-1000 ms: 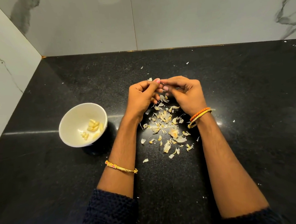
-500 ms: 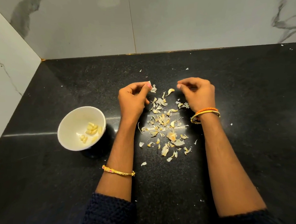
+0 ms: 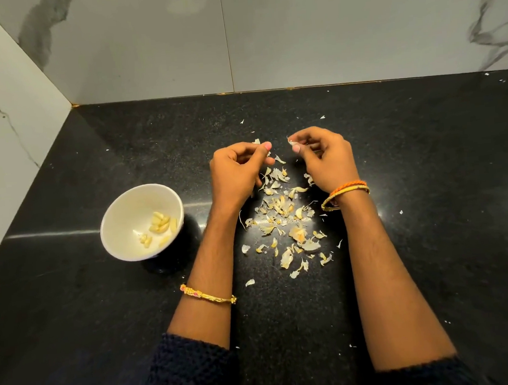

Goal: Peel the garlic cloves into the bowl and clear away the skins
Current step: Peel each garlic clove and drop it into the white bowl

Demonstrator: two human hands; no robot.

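Both hands are up over the black speckled stone desk [image 3: 426,180], a little apart. Left hand [image 3: 236,169] has its fingers curled, thumb and forefinger pinching a scrap of papery skin. Right hand [image 3: 325,160] is curled too, pinching a small pale piece at its fingertips; clove or skin, can't tell.

Peeled pale-yellow garlic cloves [image 3: 159,226] sit in the white round ceramic bowl [image 3: 122,213], left of the left forearm. Loose cream and tan garlic skins [image 3: 284,217] lie scattered on the desk between the wrists, with a few stray flakes further out.

Handling, my read: cloves are small, firm and slightly tacky, so pinch them at the ends. Skins are featherlight, brittle and drift on any air, so they're better swept together with a flat palm than picked singly. The bowl looks light and could tip if nudged.
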